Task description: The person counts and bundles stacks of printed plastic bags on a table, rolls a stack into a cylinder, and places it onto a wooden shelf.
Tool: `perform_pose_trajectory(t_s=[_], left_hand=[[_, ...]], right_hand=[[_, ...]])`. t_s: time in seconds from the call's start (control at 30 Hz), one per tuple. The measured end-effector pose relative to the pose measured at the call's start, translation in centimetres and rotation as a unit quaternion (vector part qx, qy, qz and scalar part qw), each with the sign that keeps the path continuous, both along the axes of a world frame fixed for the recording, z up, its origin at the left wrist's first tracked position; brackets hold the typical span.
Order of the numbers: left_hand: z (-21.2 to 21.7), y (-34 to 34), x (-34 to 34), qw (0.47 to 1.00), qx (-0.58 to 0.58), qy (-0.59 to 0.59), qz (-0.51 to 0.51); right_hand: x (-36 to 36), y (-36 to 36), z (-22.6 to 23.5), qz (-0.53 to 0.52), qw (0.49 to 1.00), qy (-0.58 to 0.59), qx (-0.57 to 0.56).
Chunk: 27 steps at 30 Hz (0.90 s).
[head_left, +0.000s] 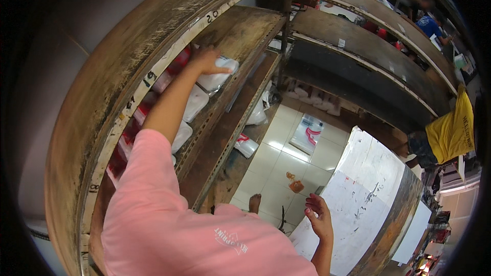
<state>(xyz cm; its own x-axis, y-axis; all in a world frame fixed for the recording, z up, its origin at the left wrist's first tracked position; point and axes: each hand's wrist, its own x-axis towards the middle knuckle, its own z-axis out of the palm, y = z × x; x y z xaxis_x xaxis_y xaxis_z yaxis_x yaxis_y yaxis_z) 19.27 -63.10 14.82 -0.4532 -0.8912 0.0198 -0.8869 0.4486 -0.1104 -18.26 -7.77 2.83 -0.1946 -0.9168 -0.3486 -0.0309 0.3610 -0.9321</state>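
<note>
Touching a clear-wrapped white packet (221, 77) on the wooden shelf (244, 24) with the left hand (207, 61). Spread wide at the thumb, away from the other fingers, and laid thumb-first along the upper side of the wrap — cannot tell a firm pinch from a light touch, with fingertips partly hidden behind the hand. Sitting near the shelf's front edge, just beside the perforated metal rail (197, 184) below.

Bent loosely at the fingers, thumb well apart, palm unfilled: the right hand (320, 219), near the side edge of the white-topped table (353, 184). Cannot tell any contact there.

Lined up along the same shelf edge, nearer to the body: more white packets (196, 103). Deeper in, under the upper board (128, 41), red packets (179, 62). Close beside the upper board's rim, the left forearm (171, 97) — with little room on that side. Wider room past the packet, over bare wood toward the shelf's far end. Between shelving and table, a strip of pale floor tiles (271, 158), with a flat plastic-wrapped bundle (307, 133) and an orange-brown scrap (295, 186) lying on it.
</note>
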Motion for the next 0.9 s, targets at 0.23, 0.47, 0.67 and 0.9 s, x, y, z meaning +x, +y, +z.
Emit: perform_pose_trajectory(t_s=[0.23,0.47,0.67,0.9], left_hand=[[-1.9,-5.8,-4.2,0.983,0.135,-0.054,-0.114],[-4.8,-5.6,-5.1,0.986,0.080,-0.130,-0.073],[-4.8,-3.4,-2.0,0.990,0.049,-0.100,-0.087],[-5.9,13.5,-11.6,0.984,-0.172,0.023,-0.049]], right_hand=[[0.8,0.3,0.1,0.000,0.999,0.048,0.013],[0.9,2.2,0.6,-0.032,0.997,0.067,0.032],[1.3,1.8,1.0,-0.011,0.996,0.087,0.005],[1.0,0.2,0.4,0.044,0.988,0.150,-0.011]])
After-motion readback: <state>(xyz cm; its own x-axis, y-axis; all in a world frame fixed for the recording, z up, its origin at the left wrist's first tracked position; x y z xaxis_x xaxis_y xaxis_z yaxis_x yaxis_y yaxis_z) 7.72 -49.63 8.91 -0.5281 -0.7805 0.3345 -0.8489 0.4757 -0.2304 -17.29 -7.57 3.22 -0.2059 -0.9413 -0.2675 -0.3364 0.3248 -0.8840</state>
